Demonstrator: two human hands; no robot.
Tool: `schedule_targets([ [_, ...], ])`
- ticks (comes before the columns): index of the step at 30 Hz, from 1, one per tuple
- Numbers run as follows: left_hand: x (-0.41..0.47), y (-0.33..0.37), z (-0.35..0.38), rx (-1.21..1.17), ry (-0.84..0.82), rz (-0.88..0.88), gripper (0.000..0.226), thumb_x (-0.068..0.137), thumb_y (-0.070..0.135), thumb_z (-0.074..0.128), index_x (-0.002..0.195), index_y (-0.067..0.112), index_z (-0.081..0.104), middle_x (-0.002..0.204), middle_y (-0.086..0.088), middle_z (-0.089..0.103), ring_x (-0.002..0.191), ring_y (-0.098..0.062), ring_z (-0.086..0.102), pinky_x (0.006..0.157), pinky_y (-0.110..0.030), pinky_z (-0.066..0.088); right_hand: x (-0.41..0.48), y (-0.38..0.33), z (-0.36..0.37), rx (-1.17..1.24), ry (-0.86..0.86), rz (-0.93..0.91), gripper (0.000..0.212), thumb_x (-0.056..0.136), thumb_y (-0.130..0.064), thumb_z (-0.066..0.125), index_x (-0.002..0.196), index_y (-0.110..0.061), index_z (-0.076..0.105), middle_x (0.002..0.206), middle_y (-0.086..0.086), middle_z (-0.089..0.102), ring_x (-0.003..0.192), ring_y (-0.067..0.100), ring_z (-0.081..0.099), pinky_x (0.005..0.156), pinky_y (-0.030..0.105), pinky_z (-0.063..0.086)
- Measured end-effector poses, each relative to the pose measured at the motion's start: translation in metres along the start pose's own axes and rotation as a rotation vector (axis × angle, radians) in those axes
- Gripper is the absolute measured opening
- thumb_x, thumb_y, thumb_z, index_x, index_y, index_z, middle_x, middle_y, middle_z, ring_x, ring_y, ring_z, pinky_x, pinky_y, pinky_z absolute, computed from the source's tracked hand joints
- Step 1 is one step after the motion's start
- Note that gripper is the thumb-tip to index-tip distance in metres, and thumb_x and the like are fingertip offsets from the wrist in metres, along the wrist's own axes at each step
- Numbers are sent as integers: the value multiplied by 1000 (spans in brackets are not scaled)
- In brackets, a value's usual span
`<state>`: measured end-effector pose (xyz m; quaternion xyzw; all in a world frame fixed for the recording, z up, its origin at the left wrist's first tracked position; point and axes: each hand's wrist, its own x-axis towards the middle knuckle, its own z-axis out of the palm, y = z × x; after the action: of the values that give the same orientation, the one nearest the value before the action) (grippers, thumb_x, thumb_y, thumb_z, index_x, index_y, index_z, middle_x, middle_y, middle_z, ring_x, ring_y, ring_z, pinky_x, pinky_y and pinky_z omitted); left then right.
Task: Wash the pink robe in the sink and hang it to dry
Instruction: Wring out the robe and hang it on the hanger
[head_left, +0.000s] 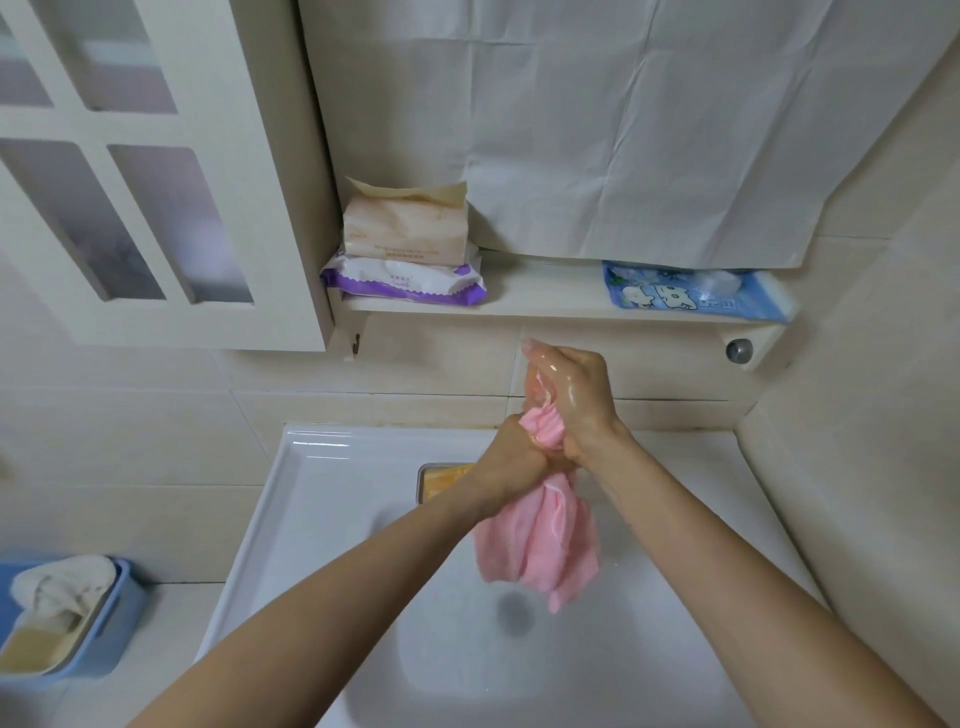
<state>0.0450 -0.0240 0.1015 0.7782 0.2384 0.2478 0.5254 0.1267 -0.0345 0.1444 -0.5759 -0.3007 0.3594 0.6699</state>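
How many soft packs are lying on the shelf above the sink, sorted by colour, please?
Beige pack, on top of the purple one: 1
White and purple pack: 1
Blue pack, at the right end of the shelf: 1
Total: 3

Beige tiled walls (130, 441) fill the frame. A white cabinet door (130, 171) with frosted panes hangs upper left. Creased white paper (649, 130) covers the upper right, above a white shelf (545, 301).

Head view looks steeply down, close over sink (311, 499)
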Motion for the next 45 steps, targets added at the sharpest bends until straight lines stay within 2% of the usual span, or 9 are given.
schedule_targets([
  [7, 6, -6, 3, -237, 56, -268, 32, 70, -13, 68, 61, 13, 52, 44, 14, 52, 43, 1, 44, 49, -14, 38, 6, 6, -11, 191, -118, 224, 50, 83, -15, 63, 38, -16, 42, 38, 0, 35, 35, 14, 29, 46, 24, 23],
  [17, 4, 10, -6, -422, -96, -451, 36, 50, -2, 65, 85, 2, 57, 75, -16, 51, 70, -28, 49, 58, -28, 42, 2, -1, -14, 145, -230, 156, 42, 81, -11, 63, 42, -16, 48, 42, -1, 37, 41, 14, 33, 49, 24, 29],
  [22, -1, 12, 1, -447, 7, -406, 21, 54, -5, 65, 71, 3, 58, 58, -3, 57, 55, -19, 52, 59, -28, 41, -1, -1, -16, 152, -305, 111, 39, 76, -27, 72, 43, -17, 53, 44, -1, 45, 40, 13, 42, 46, 20, 38],
  [25, -5, 14, 3, -461, 145, -304, 23, 52, -4, 60, 74, 2, 57, 64, -9, 52, 61, -21, 48, 56, -29, 39, 2, -2, -16, 187, -440, 19, 46, 53, -57, 83, 75, -19, 69, 70, 2, 63, 63, 15, 60, 59, 25, 51],
  [28, -4, 20, 4, -449, 250, -249, 21, 55, -3, 60, 74, 7, 56, 64, -7, 52, 54, -17, 49, 46, -22, 41, 7, 3, -29, 74, -547, 9, 101, 48, -69, 77, 135, -28, 45, 122, 8, 61, 110, 20, 61, 89, 34, 52],
  [30, -1, 23, 1, -466, 315, -235, 26, 50, 5, 61, 76, 6, 57, 65, -10, 53, 55, -20, 51, 50, -26, 43, 0, 15, -42, 58, -598, 146, 114, 35, -68, 83, 131, -16, 49, 114, 6, 64, 101, 12, 65, 84, 26, 53],
  [33, 8, 24, -6, -561, 383, -239, 24, 55, 11, 72, 66, 4, 52, 66, -12, 53, 66, -23, 54, 62, -30, 47, -12, 37, -48, 12, -687, 273, 100, 29, -57, 91, 109, -4, 61, 82, 0, 63, 77, 10, 60, 75, 24, 49],
  [41, 17, 40, -8, -596, 188, -162, 3, 82, 0, 67, 84, 1, 64, 77, -8, 73, 67, -15, 69, 62, -24, 54, -20, 21, -47, -300, -613, 289, 55, 46, -16, 81, 97, -14, 60, 91, 0, 70, 86, 8, 67, 83, 27, 54],
  [45, 23, 38, -11, -308, 220, -125, 27, 81, 4, 70, 58, 12, 58, 49, 3, 61, 41, -5, 50, 52, -19, 45, -25, 14, -42, -449, -527, 344, 16, 72, 5, 70, 84, -4, 66, 64, -4, 70, 66, 9, 66, 65, 20, 55],
])
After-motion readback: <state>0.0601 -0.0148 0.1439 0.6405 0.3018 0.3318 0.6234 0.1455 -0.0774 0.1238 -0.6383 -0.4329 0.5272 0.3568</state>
